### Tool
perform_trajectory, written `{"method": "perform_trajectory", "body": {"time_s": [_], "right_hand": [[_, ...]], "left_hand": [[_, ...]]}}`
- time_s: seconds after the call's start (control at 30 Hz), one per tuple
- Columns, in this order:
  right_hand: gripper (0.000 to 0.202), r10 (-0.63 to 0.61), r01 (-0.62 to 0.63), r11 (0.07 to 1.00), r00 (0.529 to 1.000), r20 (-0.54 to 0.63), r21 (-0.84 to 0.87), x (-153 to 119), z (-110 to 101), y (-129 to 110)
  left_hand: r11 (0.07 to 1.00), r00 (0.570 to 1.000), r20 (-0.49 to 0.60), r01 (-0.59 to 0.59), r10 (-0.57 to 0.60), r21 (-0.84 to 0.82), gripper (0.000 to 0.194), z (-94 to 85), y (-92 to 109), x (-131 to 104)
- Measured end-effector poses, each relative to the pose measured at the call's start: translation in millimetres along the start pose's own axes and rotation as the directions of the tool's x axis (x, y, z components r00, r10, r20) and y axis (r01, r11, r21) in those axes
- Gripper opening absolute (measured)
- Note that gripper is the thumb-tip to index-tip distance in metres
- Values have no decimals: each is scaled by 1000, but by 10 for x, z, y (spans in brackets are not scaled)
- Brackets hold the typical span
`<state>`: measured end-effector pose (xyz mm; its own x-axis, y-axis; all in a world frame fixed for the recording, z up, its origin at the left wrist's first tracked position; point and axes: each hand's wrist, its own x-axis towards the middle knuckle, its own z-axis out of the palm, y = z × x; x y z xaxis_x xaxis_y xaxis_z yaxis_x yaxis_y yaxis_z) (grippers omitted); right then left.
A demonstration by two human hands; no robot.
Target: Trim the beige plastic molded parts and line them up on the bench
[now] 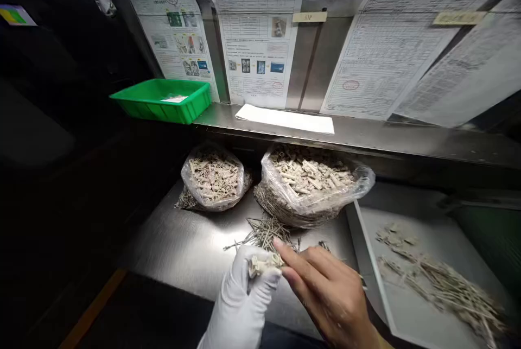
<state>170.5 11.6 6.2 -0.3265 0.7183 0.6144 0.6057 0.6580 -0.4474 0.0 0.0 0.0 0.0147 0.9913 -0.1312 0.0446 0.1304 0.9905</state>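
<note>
My left hand (244, 300), in a white glove, pinches a short pale tubular piece (262, 264) between thumb and fingers. Bare, my right hand (331, 289) has its index finger and thumb drawn together at the right end of that piece. Whatever lies between those two fingertips is hidden. Just beyond both hands is a loose heap of thin metal pins (266, 232) on the steel bench (175, 246). Behind the heap stand two clear plastic bags, a smaller left bag (240, 181) and a larger right bag (301, 205), both full of similar pale tubular pieces.
At right, a grey tray (376, 278) holds long thin pieces and several pale bits, somewhat blurred. A green bin (191, 105) and a folded white sheet (285, 119) rest on the steel shelf (366, 134). Printed papers (260, 23) hang behind it.
</note>
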Motion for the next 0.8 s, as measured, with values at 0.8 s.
{"method": "perform_trajectory", "body": {"time_s": [0.8], "right_hand": [[35, 10, -10, 996, 1000, -1, 87, 19, -3, 52]], "left_hand": [[995, 986, 162, -32, 47, -94, 43, -14, -44, 27]]}}
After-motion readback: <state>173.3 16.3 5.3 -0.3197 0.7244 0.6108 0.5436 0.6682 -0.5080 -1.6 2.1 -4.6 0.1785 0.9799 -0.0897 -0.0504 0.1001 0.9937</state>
